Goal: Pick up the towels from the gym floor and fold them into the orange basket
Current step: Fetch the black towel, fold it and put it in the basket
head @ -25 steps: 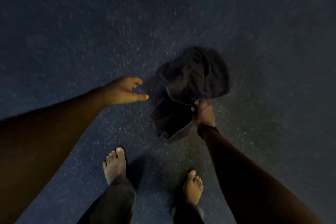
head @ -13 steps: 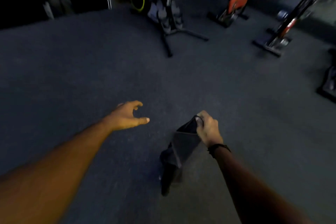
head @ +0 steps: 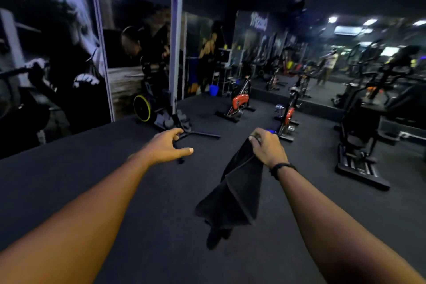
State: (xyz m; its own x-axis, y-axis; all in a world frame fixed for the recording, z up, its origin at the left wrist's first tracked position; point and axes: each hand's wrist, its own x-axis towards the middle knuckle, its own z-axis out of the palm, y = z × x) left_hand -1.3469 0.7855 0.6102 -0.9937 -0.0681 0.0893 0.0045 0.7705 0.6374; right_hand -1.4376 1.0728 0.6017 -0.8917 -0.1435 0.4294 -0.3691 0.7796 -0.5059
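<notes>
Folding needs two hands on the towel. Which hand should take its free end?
Left. The left hand is open and holds nothing, beside the towel. The right hand already grips the towel's top, so it hangs free below.

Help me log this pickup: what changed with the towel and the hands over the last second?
The dark towel came up off the floor and now hangs clear below the right hand. The view rose from the feet to the gym. Unchanged: the right hand grips the towel's top, and the left hand is open and empty.
</notes>
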